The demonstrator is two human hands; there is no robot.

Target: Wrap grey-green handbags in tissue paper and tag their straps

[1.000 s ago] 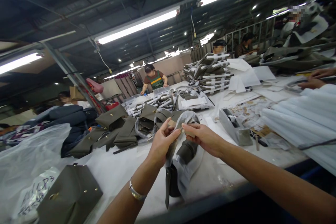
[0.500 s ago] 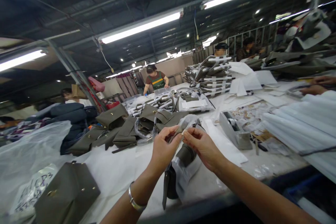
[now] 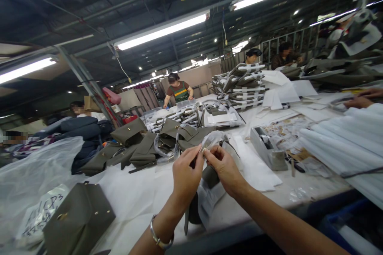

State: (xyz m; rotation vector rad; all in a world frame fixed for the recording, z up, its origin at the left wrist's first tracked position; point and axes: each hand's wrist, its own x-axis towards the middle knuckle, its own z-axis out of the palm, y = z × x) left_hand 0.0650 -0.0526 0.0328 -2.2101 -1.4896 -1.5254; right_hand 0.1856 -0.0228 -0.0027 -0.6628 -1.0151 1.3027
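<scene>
My left hand (image 3: 186,175) and my right hand (image 3: 223,167) meet above the white table (image 3: 140,199), both pinching the clear plastic wrap (image 3: 213,140) around an olive-green bag strap (image 3: 209,177). The wrapped strap hangs down from my fingers toward the table's front edge, its lower end (image 3: 191,213) resting there. A silver bangle (image 3: 160,239) sits on my left wrist. My fingertips are pressed together on the wrap; what lies under them is too small to make out.
An olive bag (image 3: 79,219) lies at front left beside a labelled plastic sack (image 3: 36,191). More olive bags (image 3: 140,145) are piled mid-table. A grey tape dispenser (image 3: 267,149) stands right, with white rolls (image 3: 344,139) beyond. Other people work farther back; a hand (image 3: 359,101) rests at far right.
My hands have drawn closer together on the wrap and dropped slightly. The right hand moved left toward the left hand. The camera view shifted a little.
</scene>
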